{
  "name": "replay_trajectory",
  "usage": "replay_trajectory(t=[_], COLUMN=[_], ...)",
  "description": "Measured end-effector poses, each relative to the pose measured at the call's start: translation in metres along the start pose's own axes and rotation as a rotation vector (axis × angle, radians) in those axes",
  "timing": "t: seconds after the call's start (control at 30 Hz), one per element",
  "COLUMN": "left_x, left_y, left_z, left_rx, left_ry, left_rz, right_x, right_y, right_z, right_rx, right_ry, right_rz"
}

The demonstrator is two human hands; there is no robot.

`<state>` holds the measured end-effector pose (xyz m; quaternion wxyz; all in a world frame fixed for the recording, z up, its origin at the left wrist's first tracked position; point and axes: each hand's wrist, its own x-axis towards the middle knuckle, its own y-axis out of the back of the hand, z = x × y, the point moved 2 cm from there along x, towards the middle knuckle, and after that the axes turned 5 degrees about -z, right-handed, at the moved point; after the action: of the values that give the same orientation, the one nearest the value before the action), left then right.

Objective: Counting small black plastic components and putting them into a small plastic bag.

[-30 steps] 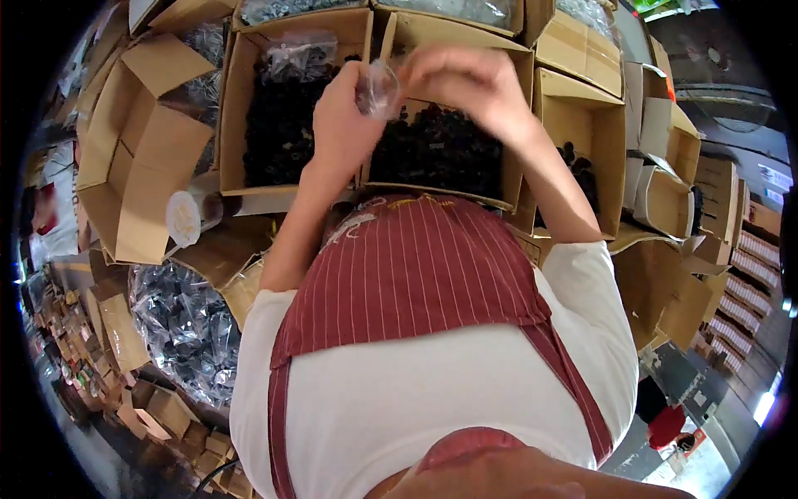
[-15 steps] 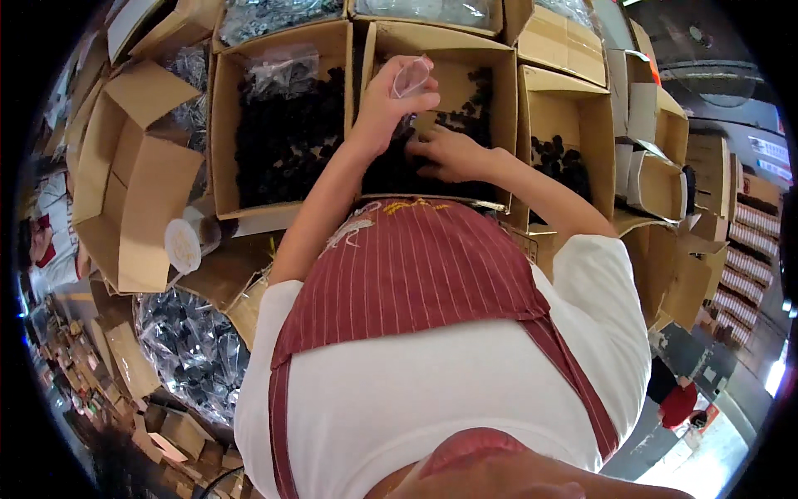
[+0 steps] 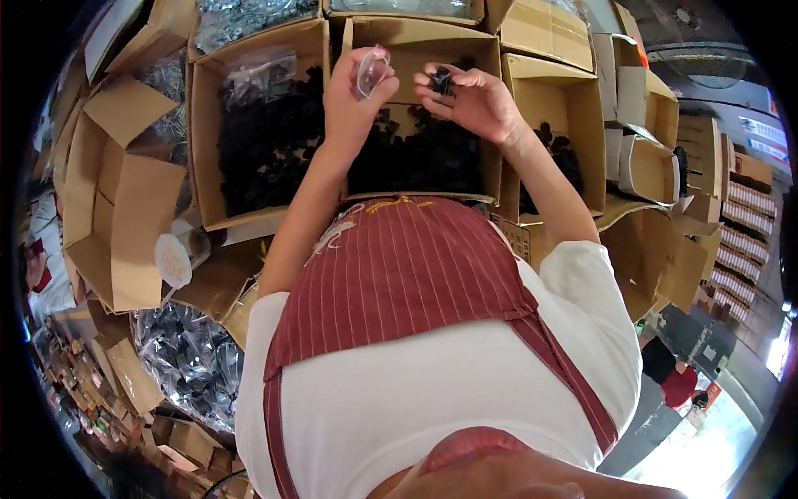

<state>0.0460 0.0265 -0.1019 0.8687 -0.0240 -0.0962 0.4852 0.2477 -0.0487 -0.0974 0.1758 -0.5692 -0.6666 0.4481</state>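
Left hand (image 3: 353, 96) pinching small clear bag (image 3: 371, 71), raised over middle carton (image 3: 416, 50). Right hand (image 3: 474, 100) clutching small black parts (image 3: 442, 81) beside bag. Step judged: filling bag. Next move calls for aligning parts with bag mouth.

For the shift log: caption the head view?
Left hand holds clear bag, right hand pinches black parts over open carton.

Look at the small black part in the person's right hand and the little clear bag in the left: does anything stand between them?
Nothing visible does. The right hand pinches a small black part beside the clear bag held up by the left hand. Only open air separates them, above the cardboard box of black parts.
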Motion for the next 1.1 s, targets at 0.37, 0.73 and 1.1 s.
replay_trajectory(t=[0.37, 0.73, 1.1], left_x=[0.001, -0.009, -0.010], left_y=[-0.003, -0.017, -0.018], left_z=[-0.004, -0.022, -0.021], left_rx=[0.184, -0.055, -0.176], left_ry=[-0.114, 0.264, 0.145], left_rz=[-0.034, -0.308, -0.364], right_x=[-0.016, -0.020, -0.014], right_y=[-0.044, -0.076, -0.099], right_z=[-0.013, -0.030, -0.027], right_rx=[-0.037, -0.549, -1.815], right_ry=[0.029, 0.078, 0.482], right_rz=[-0.014, -0.024, -0.113])
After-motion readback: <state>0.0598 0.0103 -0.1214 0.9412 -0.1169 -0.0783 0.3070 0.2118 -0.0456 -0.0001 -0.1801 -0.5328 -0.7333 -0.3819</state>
